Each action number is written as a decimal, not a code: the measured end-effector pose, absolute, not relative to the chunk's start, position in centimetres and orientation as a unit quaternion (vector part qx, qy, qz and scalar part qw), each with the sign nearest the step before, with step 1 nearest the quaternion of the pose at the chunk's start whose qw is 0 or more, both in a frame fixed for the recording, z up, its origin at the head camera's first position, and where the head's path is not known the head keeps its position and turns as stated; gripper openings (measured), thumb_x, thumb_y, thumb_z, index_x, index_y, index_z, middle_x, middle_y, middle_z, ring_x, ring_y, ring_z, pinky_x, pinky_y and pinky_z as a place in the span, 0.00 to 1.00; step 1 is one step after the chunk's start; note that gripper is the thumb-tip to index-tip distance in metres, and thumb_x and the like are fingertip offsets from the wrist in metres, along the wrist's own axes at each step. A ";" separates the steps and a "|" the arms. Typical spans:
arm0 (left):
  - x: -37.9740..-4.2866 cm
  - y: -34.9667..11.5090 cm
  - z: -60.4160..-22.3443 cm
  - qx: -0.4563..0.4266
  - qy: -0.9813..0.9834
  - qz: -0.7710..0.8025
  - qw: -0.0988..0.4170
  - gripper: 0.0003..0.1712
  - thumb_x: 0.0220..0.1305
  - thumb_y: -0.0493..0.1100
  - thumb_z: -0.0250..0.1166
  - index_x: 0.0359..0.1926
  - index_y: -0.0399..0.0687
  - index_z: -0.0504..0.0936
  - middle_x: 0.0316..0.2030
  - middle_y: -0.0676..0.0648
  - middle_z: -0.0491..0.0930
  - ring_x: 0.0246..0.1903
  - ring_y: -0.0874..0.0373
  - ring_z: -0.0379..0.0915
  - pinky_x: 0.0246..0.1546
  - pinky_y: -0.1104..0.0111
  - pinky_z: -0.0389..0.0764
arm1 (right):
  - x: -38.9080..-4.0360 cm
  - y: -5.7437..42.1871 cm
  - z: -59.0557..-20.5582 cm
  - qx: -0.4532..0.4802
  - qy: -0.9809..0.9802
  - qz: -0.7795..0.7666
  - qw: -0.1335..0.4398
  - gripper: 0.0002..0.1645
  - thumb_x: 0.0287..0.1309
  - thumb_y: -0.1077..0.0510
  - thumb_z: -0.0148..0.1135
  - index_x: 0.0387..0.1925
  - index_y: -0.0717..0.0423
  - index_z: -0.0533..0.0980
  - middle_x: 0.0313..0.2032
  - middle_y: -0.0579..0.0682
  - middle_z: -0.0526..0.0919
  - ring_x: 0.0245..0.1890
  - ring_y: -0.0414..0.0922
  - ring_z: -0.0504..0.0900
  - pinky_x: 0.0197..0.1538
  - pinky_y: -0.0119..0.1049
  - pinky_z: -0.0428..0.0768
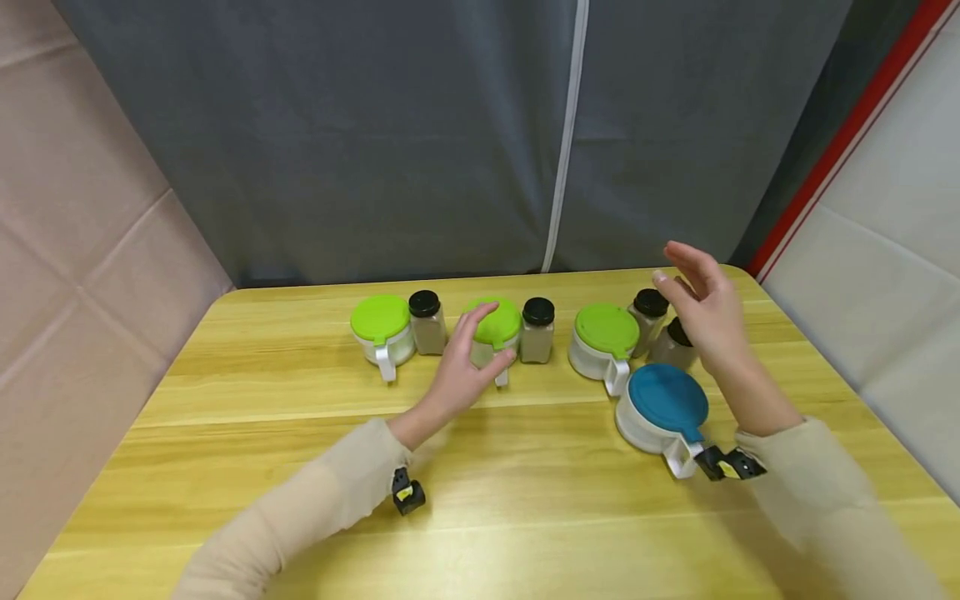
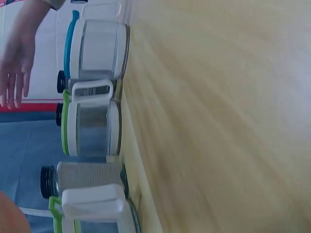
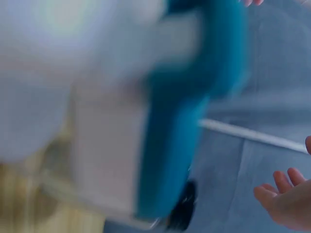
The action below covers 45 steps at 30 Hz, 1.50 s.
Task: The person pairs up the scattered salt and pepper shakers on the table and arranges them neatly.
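Observation:
My left hand (image 1: 459, 367) hovers near the middle green-lidded jar (image 1: 501, 321) and partly hides it. Its thumb and fingers are spread, with nothing between them. My right hand (image 1: 708, 315) is raised at the right, above two black-capped bottles (image 1: 648, 308), fingers bent loosely and holding nothing. A blue-lidded jar (image 1: 667, 400) with a white handle stands just below that hand and fills much of the right wrist view. Close behind it is another green-lidded jar (image 1: 606, 329). In the left wrist view, only a blurred edge of the left hand (image 2: 10, 218) shows.
A third green-lidded jar (image 1: 380, 319) stands at the left beside a black-capped bottle (image 1: 427, 325). Another such bottle (image 1: 537, 333) is between the other green lids. All stand on a wooden table (image 1: 487, 517), with a grey curtain (image 1: 337, 150) behind its far edge.

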<state>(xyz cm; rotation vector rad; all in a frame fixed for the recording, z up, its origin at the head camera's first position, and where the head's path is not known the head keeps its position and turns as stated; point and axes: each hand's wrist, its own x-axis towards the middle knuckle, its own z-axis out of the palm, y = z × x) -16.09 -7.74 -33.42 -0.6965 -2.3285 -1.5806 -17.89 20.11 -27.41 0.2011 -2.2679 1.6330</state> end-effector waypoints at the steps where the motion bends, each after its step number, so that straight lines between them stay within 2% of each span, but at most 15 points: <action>1: -15.6 -7.5 -32.9 -0.240 -0.794 -0.546 0.118 0.34 0.54 0.36 0.62 0.61 0.37 0.60 0.59 0.38 0.57 0.59 0.48 0.51 0.56 0.52 0.52 | -18.2 20.8 -28.0 0.077 -0.781 0.596 0.171 0.27 0.58 0.55 0.54 0.59 0.56 0.63 0.58 0.53 0.64 0.59 0.41 0.60 0.59 0.34 0.57; 4: -14.1 -6.7 -31.7 -0.244 -0.786 -0.555 0.117 0.32 0.53 0.32 0.62 0.59 0.32 0.60 0.57 0.33 0.58 0.59 0.44 0.51 0.56 0.51 0.53 | -18.6 22.5 -28.9 0.076 -0.784 0.591 0.172 0.26 0.58 0.54 0.54 0.58 0.55 0.65 0.57 0.51 0.66 0.58 0.40 0.61 0.58 0.31 0.59; 6: -13.8 -6.3 -31.8 -0.247 -0.782 -0.561 0.112 0.33 0.52 0.31 0.62 0.59 0.33 0.60 0.58 0.34 0.58 0.59 0.44 0.51 0.56 0.51 0.53 | -18.8 23.5 -29.5 0.073 -0.783 0.593 0.172 0.25 0.58 0.54 0.55 0.57 0.54 0.66 0.55 0.49 0.67 0.57 0.40 0.62 0.56 0.27 0.60; 12: -14.3 -5.0 -34.4 -0.269 -0.769 -0.573 0.089 0.36 0.52 0.35 0.64 0.61 0.40 0.59 0.60 0.43 0.57 0.60 0.53 0.49 0.57 0.55 0.52 | -18.7 25.5 -30.4 0.062 -0.808 0.561 0.167 0.24 0.59 0.55 0.53 0.57 0.54 0.66 0.52 0.44 0.69 0.56 0.40 0.64 0.49 0.20 0.64; 19: -13.1 -3.3 -35.5 -0.277 -0.777 -0.565 0.038 0.37 0.53 0.43 0.64 0.63 0.52 0.58 0.60 0.53 0.57 0.60 0.61 0.49 0.57 0.56 0.54 | -20.2 28.7 -33.6 0.092 -0.798 0.582 0.127 0.24 0.60 0.55 0.52 0.57 0.56 0.66 0.54 0.47 0.69 0.54 0.38 0.66 0.49 0.22 0.65; 21: -12.7 -2.8 -35.6 -0.276 -0.783 -0.557 0.016 0.37 0.54 0.46 0.64 0.63 0.55 0.57 0.60 0.54 0.57 0.59 0.60 0.50 0.57 0.56 0.54 | -20.3 29.1 -34.0 0.099 -0.803 0.578 0.111 0.24 0.60 0.54 0.52 0.58 0.55 0.66 0.55 0.47 0.69 0.53 0.37 0.66 0.48 0.20 0.65; 26: -11.9 -1.1 -36.1 -0.276 -0.799 -0.534 -0.024 0.39 0.53 0.50 0.64 0.63 0.54 0.56 0.58 0.53 0.58 0.59 0.60 0.51 0.56 0.60 0.56 | -19.5 29.3 -34.0 0.113 -0.831 0.541 0.057 0.27 0.61 0.55 0.50 0.60 0.56 0.61 0.54 0.42 0.68 0.52 0.33 0.66 0.45 0.19 0.66; 33: -10.9 1.6 -37.7 -0.287 -0.802 -0.520 -0.066 0.42 0.51 0.50 0.66 0.63 0.49 0.56 0.57 0.50 0.60 0.56 0.56 0.57 0.54 0.67 0.60 | -19.5 30.4 -35.5 0.144 -0.798 0.584 -0.030 0.27 0.63 0.61 0.47 0.63 0.55 0.58 0.55 0.37 0.64 0.54 0.30 0.61 0.45 0.18 0.66; 39: -11.3 3.1 -38.3 -0.266 -0.816 -0.509 -0.063 0.44 0.49 0.53 0.66 0.63 0.49 0.56 0.56 0.49 0.61 0.55 0.58 0.58 0.53 0.69 0.61 | -19.8 31.5 -36.4 0.183 -0.713 0.669 -0.105 0.28 0.63 0.66 0.44 0.64 0.53 0.56 0.57 0.40 0.58 0.51 0.29 0.64 0.47 0.21 0.68; 45: -12.2 4.7 -38.7 -0.240 -0.833 -0.497 -0.049 0.46 0.46 0.56 0.67 0.64 0.52 0.55 0.57 0.51 0.58 0.56 0.60 0.57 0.52 0.69 0.63 | -20.4 31.9 -36.9 0.206 -0.679 0.690 -0.143 0.26 0.63 0.67 0.42 0.62 0.47 0.60 0.54 0.38 0.64 0.51 0.31 0.67 0.48 0.24 0.68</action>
